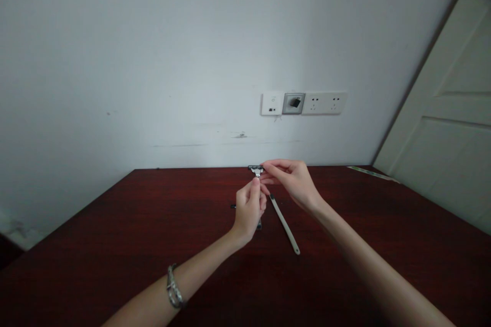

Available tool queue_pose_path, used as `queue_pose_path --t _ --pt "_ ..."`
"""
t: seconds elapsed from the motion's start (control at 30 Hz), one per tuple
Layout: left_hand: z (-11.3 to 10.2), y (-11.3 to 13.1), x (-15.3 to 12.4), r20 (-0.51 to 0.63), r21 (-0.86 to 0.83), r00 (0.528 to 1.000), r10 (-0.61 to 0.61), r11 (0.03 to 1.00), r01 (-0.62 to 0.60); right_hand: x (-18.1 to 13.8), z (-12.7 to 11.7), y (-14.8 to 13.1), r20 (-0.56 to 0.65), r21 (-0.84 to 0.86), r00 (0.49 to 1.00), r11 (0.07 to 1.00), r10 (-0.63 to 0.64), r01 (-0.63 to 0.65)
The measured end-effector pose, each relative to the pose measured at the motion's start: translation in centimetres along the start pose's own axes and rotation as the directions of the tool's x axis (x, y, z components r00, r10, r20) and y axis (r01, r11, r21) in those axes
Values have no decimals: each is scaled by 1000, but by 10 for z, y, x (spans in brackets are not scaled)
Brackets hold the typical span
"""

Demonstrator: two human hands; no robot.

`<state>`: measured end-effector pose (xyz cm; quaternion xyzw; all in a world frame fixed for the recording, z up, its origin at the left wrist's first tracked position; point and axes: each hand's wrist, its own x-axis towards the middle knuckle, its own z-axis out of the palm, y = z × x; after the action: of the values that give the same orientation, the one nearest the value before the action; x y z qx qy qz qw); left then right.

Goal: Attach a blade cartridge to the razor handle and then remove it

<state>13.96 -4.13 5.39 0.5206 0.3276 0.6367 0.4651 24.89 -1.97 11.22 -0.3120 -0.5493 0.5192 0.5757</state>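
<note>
My left hand point(248, 209) is closed around the handle of a razor point(256, 171), holding it upright with its silvery neck and dark, wide head at the top. My right hand point(291, 179) pinches the right end of the razor's head between thumb and fingertips. Below the right hand, a slim pale stick with a dark tip point(284, 225) lies slantwise on the dark red table point(153, 235). A small dark piece point(233, 206) shows just left of my left hand; the hand hides whatever lies behind it.
A white wall with a row of sockets point(324, 103) rises behind the table; a dark plug point(295, 102) sits in one panel. At the table's back right lies a thin, pale patterned strip point(372, 172). A white panelled door point(456, 107) stands at the right.
</note>
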Motion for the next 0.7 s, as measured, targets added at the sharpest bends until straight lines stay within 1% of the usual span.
queue_pose_path --t 0.47,0.7 --pt "0 1 0 13 -26 1000 -7 1000 8 1 -4 2 22 -14 1000 1000 -21 21" --pt "2 1 0 13 -54 999 -32 998 33 1 -5 2 39 -29 998 999 -42 43"
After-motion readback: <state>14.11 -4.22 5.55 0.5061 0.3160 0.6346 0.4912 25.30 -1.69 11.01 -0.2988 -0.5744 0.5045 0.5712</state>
